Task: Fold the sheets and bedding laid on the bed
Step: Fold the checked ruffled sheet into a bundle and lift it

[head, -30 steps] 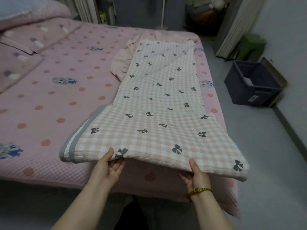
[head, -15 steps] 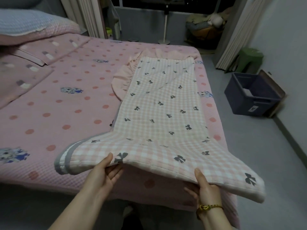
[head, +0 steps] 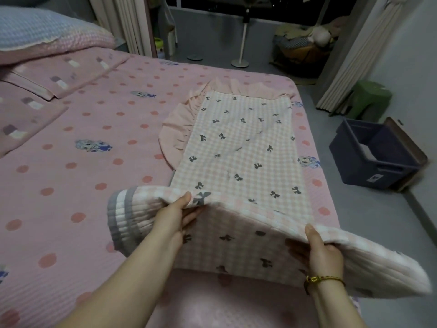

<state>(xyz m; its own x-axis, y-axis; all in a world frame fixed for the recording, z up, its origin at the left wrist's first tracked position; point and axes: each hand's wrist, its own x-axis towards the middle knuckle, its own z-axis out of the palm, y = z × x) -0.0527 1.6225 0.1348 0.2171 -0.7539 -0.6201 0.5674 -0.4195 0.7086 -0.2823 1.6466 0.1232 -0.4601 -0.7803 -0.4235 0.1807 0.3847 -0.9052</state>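
Upper left of frame: blue-and-pink pillow (head: 47,31) at the head of the bed. Just below it, a flat pink cloth (head: 59,76) with small block prints lies on the bed cover. The pink bed cover (head: 71,174), with darker pink dots and small cartoon prints, fills the left half of the frame.

Centre: checked quilt (head: 243,147), pink-and-white check with dark bows. It lies as a long narrow strip on the right side of the bed, running from lower centre toward the far edge. A pale pink ruffle shows along its far end and upper left side. The near end is held up off the bed cover, underside toward the camera. Its left corner shows grey and white stripes and curls downward.

Lower centre: left hand (head: 175,216). Thumb on top of the quilt's near edge, fingers curled beneath; it grips the quilt beside a large bow print.

Lower right: right hand (head: 321,252). Thumb on top of the same edge, fingers against the underside; it pinches the quilt. Yellow cord bracelet (head: 324,279) on the wrist. The quilt corner right of this hand sticks out past the bed edge.

Upper centre: white fan stand (head: 241,43) on the grey floor beyond the bed.

Upper right: pale curtain (head: 350,55), green stool (head: 369,98) just beside it.

Right edge: dark blue crate (head: 369,162) on the floor near the wall, apart from the bed.
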